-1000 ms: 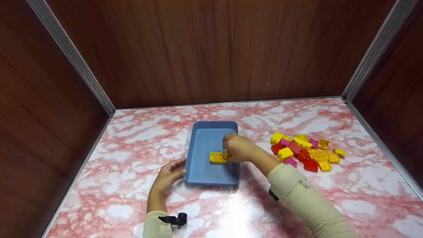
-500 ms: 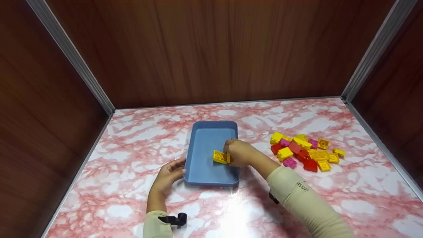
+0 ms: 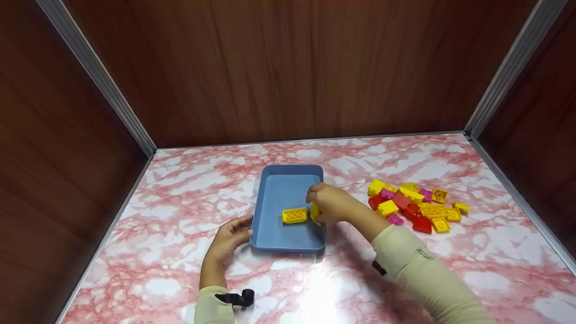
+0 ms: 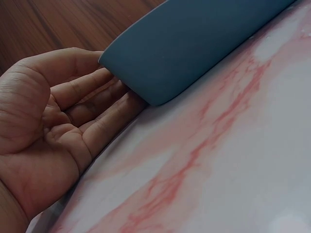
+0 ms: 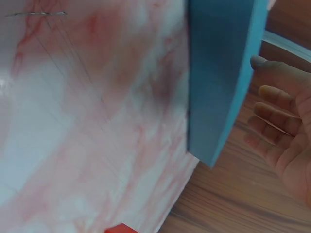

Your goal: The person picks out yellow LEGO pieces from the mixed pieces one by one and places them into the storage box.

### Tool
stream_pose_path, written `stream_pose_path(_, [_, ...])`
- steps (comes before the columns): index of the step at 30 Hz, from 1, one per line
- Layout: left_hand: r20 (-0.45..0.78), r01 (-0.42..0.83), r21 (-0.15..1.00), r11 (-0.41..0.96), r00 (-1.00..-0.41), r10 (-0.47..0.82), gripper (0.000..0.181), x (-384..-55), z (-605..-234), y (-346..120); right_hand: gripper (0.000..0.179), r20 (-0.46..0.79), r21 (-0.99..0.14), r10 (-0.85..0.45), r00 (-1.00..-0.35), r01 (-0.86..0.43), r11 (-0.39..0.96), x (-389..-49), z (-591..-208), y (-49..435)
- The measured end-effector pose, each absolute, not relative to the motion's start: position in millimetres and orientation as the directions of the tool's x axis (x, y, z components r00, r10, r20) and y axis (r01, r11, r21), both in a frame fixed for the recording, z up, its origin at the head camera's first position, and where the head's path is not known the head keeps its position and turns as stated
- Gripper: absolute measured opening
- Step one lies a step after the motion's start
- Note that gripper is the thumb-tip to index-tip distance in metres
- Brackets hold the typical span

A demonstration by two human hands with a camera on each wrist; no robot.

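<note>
Tray [image 3: 283,236] has two bricks [image 3: 294,216] in, pile [image 3: 411,210] still out at three o'clock, left hand [image 3: 227,240] touching it loosely at eight, right hand [image 3: 330,202] released.

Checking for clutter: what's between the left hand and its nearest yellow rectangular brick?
Head view: only the blue rectangular tray, its left wall, then bare floor.

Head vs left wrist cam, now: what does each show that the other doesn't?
Only head: a yellow brick lying in the blue tray, the right hand, and the brick pile beyond the tray's right side.
Only left wrist: the left hand from its palm side.
Both: tray, left hand against it, marbled tabletop, wood panelling.
</note>
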State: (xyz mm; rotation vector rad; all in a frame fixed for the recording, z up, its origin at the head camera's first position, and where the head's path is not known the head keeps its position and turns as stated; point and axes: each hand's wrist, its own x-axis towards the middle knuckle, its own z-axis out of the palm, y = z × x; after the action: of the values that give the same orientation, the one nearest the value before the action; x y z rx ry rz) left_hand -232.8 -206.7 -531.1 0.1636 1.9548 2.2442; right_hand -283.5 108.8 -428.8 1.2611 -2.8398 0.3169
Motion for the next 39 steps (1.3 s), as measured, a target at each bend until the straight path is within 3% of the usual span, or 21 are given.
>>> stream_pose_path(11, [-0.031, -0.057, 0.989, -0.139, -0.982, 0.185, 0.054, -234, -532, -206, 0.037, 0.203, -0.214, -0.722, -0.661, -0.75, 0.626, -270, -422, 144])
stream_pose_path(23, [-0.028, -0.054, 0.987, -0.152, -0.985, 0.172, 0.054, -234, -532, -205, 0.03, 0.415, -0.202, -0.628, -0.659, -0.739, 0.642, -271, -435, 211])
stream_pose_path(28, [-0.026, -0.053, 0.987, -0.152, -0.984, 0.174, 0.054, -233, -532, -205, 0.03, 0.378, -0.214, -0.617, -0.69, -0.714, 0.667, -269, -441, 232])
stream_pose_path(39, [-0.026, -0.051, 0.988, -0.148, -0.985, 0.17, 0.054, -233, -532, -206, 0.025, 0.222, -0.224, -0.51, -0.831, -0.552, 0.803, -264, -457, 264])
